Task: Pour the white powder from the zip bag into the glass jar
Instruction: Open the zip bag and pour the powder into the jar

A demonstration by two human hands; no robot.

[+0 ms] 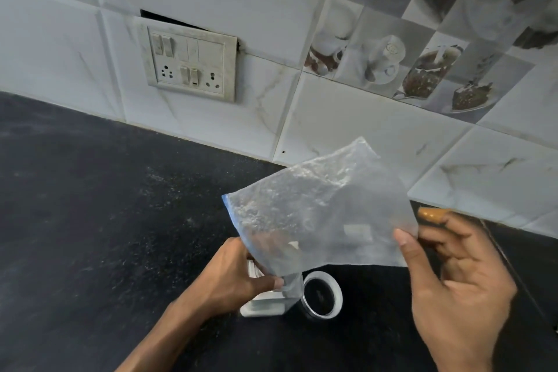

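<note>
Honestly, spilling looked like the main risk at this point. Going left to right: the left hand (pixel 232 275) was pinched shut on the lower corner of the bag (pixel 317 214), right where it narrowed down to the jar (pixel 265 300). That corner seemed to sit at the jar's mouth, but the hand and the plastic hid the rim, so I couldn't tell if the opening was actually inside it or just beside it. If it was off to the side, powder would have landed on the black counter (pixel 90 220), which already had a faint dusting on it. The jar itself was a squarish clear one standing on the counter, mostly hidden behind that hand, and I couldn't see how full it was. A nudge from the left hand could also have tipped it.

The bag was clear with a blue zip strip along its left edge, tilted so the far end stood high. It looked almost empty to me, just white grains clinging to the inside, thickest toward the lower left. Those stuck bits were the other worry: a shake to free them could have thrown dust past the jar.

Just right of the jar lay a round lid (pixel 322 296), silver rim, dark inside, close enough to catch stray powder.

The right hand (pixel 453 275) had the bag's upper right edge clamped between thumb and fingers. If that grip slipped, the bag would have flopped down and pulled off the jar.
</note>
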